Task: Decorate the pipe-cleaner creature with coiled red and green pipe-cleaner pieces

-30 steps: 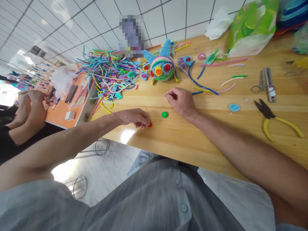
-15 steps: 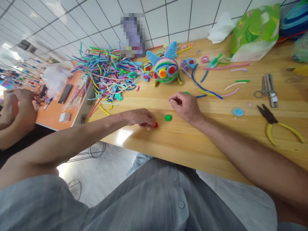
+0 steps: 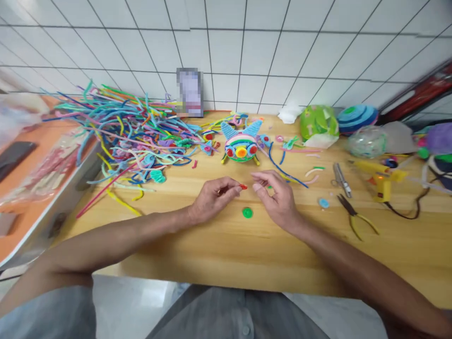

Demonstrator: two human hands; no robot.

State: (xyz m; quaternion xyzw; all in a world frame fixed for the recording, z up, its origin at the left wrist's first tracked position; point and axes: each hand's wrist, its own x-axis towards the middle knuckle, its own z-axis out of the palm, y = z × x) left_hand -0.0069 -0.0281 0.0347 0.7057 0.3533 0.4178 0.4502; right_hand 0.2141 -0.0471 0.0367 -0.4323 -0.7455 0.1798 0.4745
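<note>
Between the thumb and fingers of my left hand (image 3: 217, 197) is a small red pipe-cleaner coil (image 3: 243, 187), raised over the table. My right hand (image 3: 277, 197) faces it from the right with thumb and fingers apart, and nothing shows in its grasp. Just below the hands a round green pipe-cleaner coil (image 3: 247, 213) lies flat on the wood. Behind them stands a striped pipe-cleaner figure (image 3: 240, 145) with blue pointed ears, red eyes and an orange-yellow nose.
A big tangle of pipe cleaners (image 3: 141, 136) covers the table's left. On the right lie yellow-handled pliers (image 3: 356, 219), a flat blue coil (image 3: 323, 203), scissors (image 3: 337, 176) and a corded yellow glue gun (image 3: 379, 181). A green tissue pack (image 3: 318, 125) stands by the tiled wall.
My left hand has lifted the red coil off the table and brought it near my right hand. My right hand's fingers have opened. The camera view has turned rightward.
</note>
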